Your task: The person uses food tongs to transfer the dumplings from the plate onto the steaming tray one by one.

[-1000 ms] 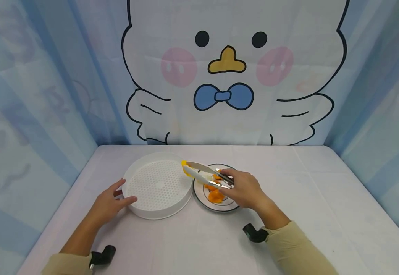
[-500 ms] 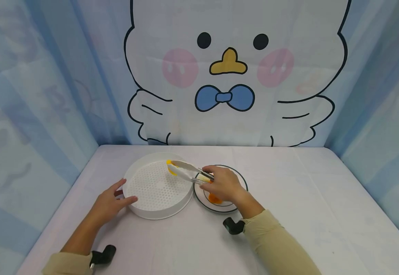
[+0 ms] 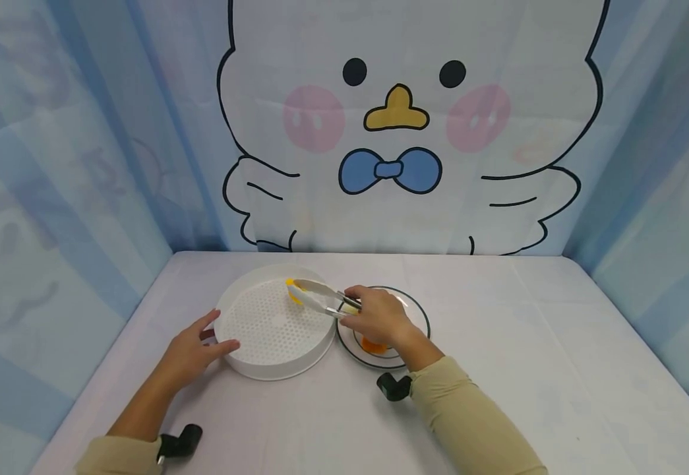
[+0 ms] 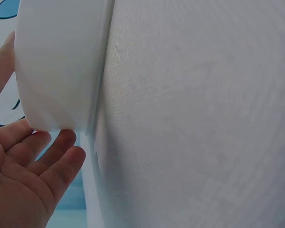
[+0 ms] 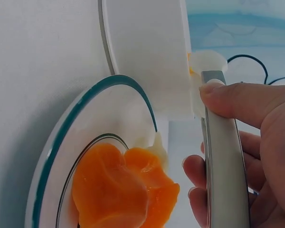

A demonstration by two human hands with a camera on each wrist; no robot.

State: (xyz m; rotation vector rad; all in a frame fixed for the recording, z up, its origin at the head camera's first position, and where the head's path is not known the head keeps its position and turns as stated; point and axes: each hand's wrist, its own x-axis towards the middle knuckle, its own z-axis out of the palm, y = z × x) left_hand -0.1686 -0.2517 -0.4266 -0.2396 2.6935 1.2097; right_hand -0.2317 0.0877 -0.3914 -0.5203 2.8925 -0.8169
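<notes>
A round white tray (image 3: 261, 333) with a perforated base lies on the table. My left hand (image 3: 186, 355) touches its left wall with fingers and thumb spread apart. My right hand (image 3: 382, 322) grips white-tipped tongs (image 5: 224, 166), thumb on one metal arm. The tong tips are over the tray's upper right part, with a yellow piece (image 3: 294, 298) between them. A white plate (image 3: 420, 320) with a dark rim line stands right of the tray, below my right hand. Glossy orange pieces (image 5: 109, 190) and a pale one (image 5: 157, 151) lie on it, partly hidden by the hand in the head view.
A pale cloth covers the table (image 3: 558, 369). Behind it hangs a curtain (image 3: 391, 211) printed with a cartoon face, and blue curtains (image 3: 71, 198) flank both sides. Black wrist mounts (image 3: 180, 441) sit at both sleeves.
My right hand has moved left with the tongs, bringing the yellow piece from the tray's right rim to over its perforated base. My left hand stays at the tray's side.
</notes>
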